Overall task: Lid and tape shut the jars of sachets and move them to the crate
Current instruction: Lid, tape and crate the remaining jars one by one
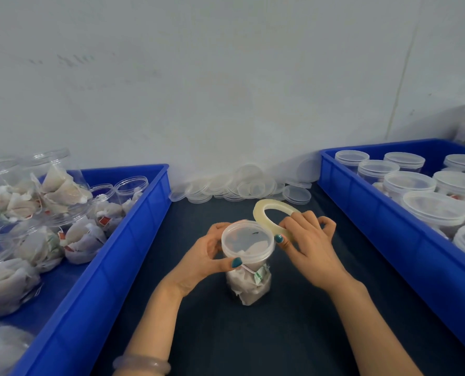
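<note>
A clear jar of sachets stands upright on the dark table in the middle, with a translucent lid on top. My left hand grips the lid's rim, thumb at the front and fingers round the far left side. My right hand holds a pale ring of tape tilted against the lid's right side, with the thumb next to the rim. The blue crate on the right holds several lidded jars.
A blue crate on the left holds several unlidded jars of sachets. Loose clear lids are heaped along the white wall at the back of the dark table. A bracelet sits on my left wrist.
</note>
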Demonstrator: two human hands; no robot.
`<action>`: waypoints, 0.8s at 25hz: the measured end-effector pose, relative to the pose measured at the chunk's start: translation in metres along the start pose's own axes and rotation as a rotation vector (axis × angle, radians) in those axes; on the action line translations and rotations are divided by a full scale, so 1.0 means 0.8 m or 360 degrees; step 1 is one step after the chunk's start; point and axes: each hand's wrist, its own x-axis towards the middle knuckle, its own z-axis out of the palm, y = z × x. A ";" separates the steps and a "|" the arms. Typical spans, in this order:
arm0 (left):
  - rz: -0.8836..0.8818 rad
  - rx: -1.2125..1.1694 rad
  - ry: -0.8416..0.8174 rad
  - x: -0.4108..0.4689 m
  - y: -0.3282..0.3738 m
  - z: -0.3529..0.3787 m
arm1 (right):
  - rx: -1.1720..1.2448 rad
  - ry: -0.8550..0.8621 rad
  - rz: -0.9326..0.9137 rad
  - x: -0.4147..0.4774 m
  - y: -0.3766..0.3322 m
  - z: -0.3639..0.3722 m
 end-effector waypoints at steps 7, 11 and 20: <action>-0.0353 0.1741 0.0240 0.014 0.072 0.041 | -0.0079 0.0213 0.0026 0.000 -0.014 0.001; -0.0281 0.2120 0.0328 0.037 0.072 0.079 | -0.0058 0.0226 -0.0007 -0.001 -0.015 -0.001; 0.0007 0.1931 0.0393 0.042 0.063 0.060 | -0.0161 0.0336 0.0385 0.009 -0.044 0.011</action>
